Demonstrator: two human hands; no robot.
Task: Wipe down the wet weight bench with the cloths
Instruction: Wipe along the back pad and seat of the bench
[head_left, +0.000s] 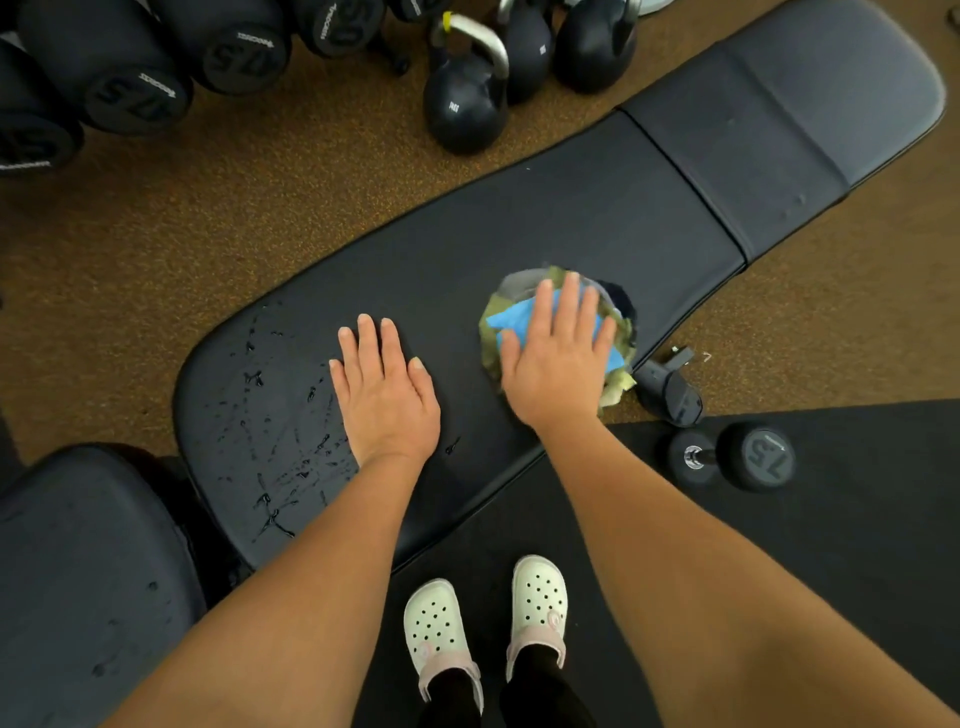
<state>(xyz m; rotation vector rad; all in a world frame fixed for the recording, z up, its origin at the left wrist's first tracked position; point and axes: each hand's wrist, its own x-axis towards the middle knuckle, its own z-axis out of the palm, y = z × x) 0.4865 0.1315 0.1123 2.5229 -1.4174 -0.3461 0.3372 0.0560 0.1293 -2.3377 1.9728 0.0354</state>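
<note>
I find my right hand (558, 358) pressed flat on the bunched cloths (511, 317), left hand (384, 395) flat and empty, droplets (270, 415) remaining on the bench (519, 228)

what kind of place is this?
Likely a gym's free-weight area: a padded bench, kettlebells on the floor, and dumbbells stacked beyond. The right hand presses cloths on the bench.

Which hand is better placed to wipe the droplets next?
Right, probably. The right hand lies flat on the cloths. The left hand is bare on the bench, beside the droplets, so it has nothing to wipe with.
</note>
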